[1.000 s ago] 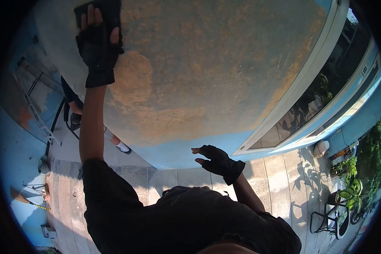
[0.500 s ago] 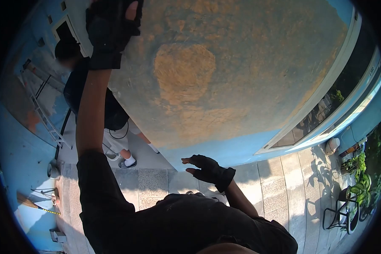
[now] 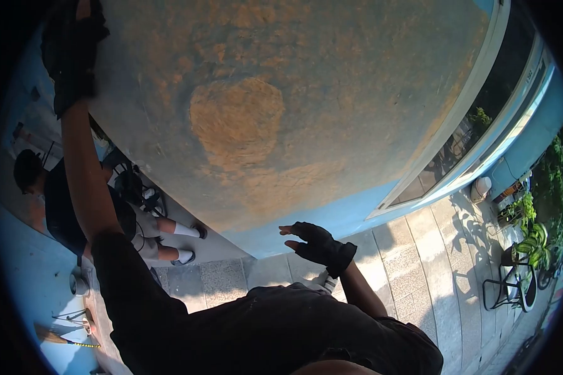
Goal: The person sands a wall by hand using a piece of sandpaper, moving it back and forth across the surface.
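Reaching up a patchy wall [image 3: 331,112] with the left hand [image 3: 74,59]

The left arm was stretched high, and the left hand, covered by a black fingerless glove, was set against the wall near its left edge. Most of its fingers were lost at the dark top of the view, so it could not be told whether anything was gripped or whether the palm was laid flat. The right hand [image 3: 316,244], gloved in the same way, was held low before the wall's bottom corner. It was released, with thumb and fingers spread apart and nothing grasped.

The wall was placed directly ahead, its grey face mottled with orange-brown. A rounded orange patch [image 3: 238,115] was seen near the middle, and the bottom was edged by a blue band [image 3: 294,229]. On the right the wall was bordered by a pale-framed window [image 3: 469,144].

Beyond the left edge, a person [image 3: 65,200] in a dark top, cap and white socks was partly covered by the raised arm. A broom [image 3: 50,336] was seen at the lower left. Paving [image 3: 406,269] was spread below, crossed by shadows. On the right, a white bucket [image 3: 480,189] was placed beside the building, and a leafy plant [image 3: 535,244] was seen just above a black-framed chair [image 3: 513,290].
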A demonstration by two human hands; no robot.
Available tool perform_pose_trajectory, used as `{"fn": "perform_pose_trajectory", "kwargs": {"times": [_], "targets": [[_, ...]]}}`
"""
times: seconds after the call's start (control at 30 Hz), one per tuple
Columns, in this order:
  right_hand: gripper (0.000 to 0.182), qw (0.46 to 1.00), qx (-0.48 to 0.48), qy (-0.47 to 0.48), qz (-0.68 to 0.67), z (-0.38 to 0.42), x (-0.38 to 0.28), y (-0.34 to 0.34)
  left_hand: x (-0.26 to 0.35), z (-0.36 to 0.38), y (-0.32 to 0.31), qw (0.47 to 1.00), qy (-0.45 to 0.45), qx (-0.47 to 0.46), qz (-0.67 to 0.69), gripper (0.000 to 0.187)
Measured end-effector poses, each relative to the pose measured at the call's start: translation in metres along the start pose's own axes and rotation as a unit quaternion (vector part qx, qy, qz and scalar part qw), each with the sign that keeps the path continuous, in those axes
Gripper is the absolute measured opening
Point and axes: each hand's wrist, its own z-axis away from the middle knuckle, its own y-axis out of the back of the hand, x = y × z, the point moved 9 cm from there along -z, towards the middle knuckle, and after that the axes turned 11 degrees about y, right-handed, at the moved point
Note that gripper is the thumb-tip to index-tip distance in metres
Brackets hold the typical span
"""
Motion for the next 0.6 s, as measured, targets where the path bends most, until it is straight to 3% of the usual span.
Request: {"fn": "perform_pose_trajectory", "kwargs": {"times": [0.07, 0.1, 0.13, 0.17, 0.2, 0.27, 0.3, 0.4, 0.43, 0.53, 0.57, 0.6], "targets": [[0.042, 1.0, 0.0, -0.007, -0.016, -0.004, 0.008, 0.011, -0.028, -0.031, 0.006, 0.986, 0.079, 0.0, -0.15, 0.064], [0.041, 0.999, 0.004, -0.014, -0.033, -0.007, 0.013, 0.016, -0.084, -0.033, -0.011, 0.984, 0.165, -0.054, 0.033, 0.065], [0.041, 0.999, -0.001, -0.009, -0.036, -0.013, 0.016, 0.02, -0.066, -0.012, -0.017, 0.985, 0.165, -0.05, 0.026, 0.065], [0.042, 0.999, -0.013, -0.01, -0.039, -0.016, 0.019, 0.023, 0.015, 0.025, -0.013, 0.994, -0.031, 0.056, -0.09, 0.064], [0.042, 0.999, -0.025, -0.012, -0.041, -0.018, 0.02, 0.026, 0.081, 0.076, -0.014, 0.94, -0.227, 0.155, -0.2, 0.064], [0.043, 0.999, -0.029, 0.012, -0.041, -0.022, 0.016, 0.032, 0.085, 0.13, -0.034, 0.952, -0.197, 0.108, -0.206, 0.066], [0.044, 0.998, -0.031, 0.031, -0.039, -0.023, 0.014, 0.036, 0.086, 0.129, -0.033, 0.953, -0.231, 0.111, -0.164, 0.065], [0.046, 0.998, -0.05, 0.046, -0.02, -0.02, 0.025, 0.048, 0.077, 0.077, -0.018, 0.945, -0.209, 0.138, -0.211, 0.06], [0.046, 0.997, -0.05, 0.048, -0.02, -0.021, 0.028, 0.054, 0.033, 0.043, -0.015, 0.998, 0.045, 0.024, -0.025, 0.06], [0.049, 0.998, -0.042, 0.019, -0.045, -0.025, 0.039, 0.072, -0.004, -0.03, 0.001, 0.993, 0.087, 0.034, -0.067, 0.059], [0.05, 0.997, -0.045, 0.005, -0.068, -0.027, 0.04, 0.078, 0.014, -0.023, -0.007, 0.994, 0.086, 0.034, -0.065, 0.059], [0.051, 0.994, -0.05, -0.01, -0.092, -0.027, 0.043, 0.081, 0.013, -0.006, -0.016, 0.982, 0.189, 0.022, 0.014, 0.062]]}}
